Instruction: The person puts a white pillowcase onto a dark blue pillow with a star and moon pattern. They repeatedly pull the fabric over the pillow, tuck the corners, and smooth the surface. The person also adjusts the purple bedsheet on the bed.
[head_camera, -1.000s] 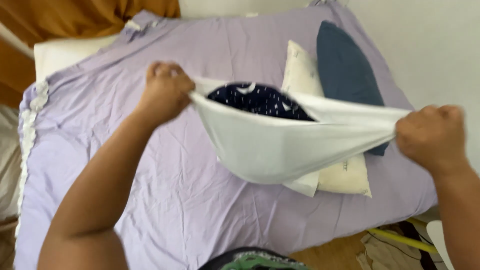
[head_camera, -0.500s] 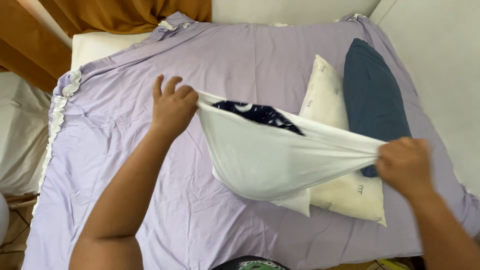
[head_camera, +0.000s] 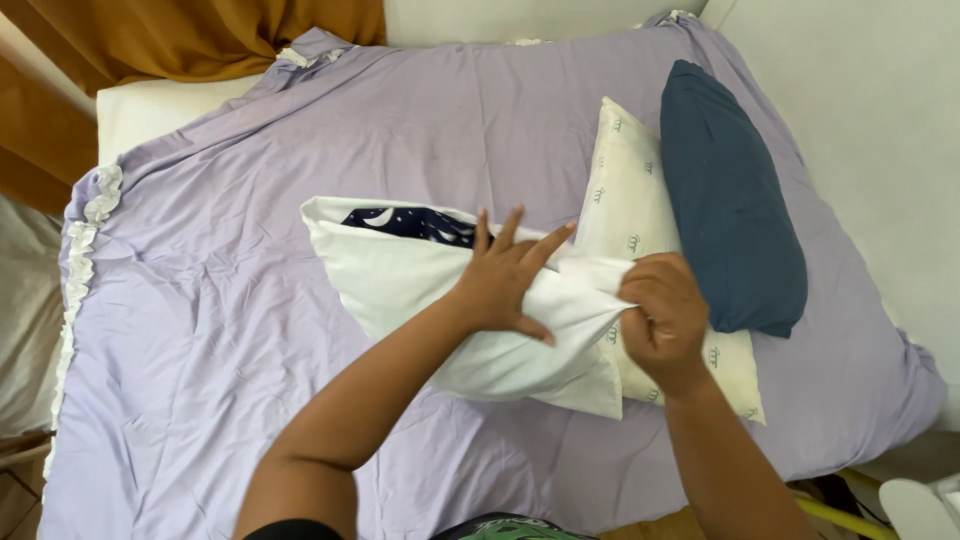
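Lowered onto the purple bed (head_camera: 250, 330) now, no longer stretched up in the air. Left hand (head_camera: 505, 280) flat on white pillowcase (head_camera: 400, 275) (dark starry pillow (head_camera: 405, 222) peeking out); right hand (head_camera: 665, 315) clenched on its corner.

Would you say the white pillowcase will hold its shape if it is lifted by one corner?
Probably not: the white pillowcase creases under the left hand and bunches in the right hand, so it looks floppy. It seems light, though the dark pillow inside adds bulk.
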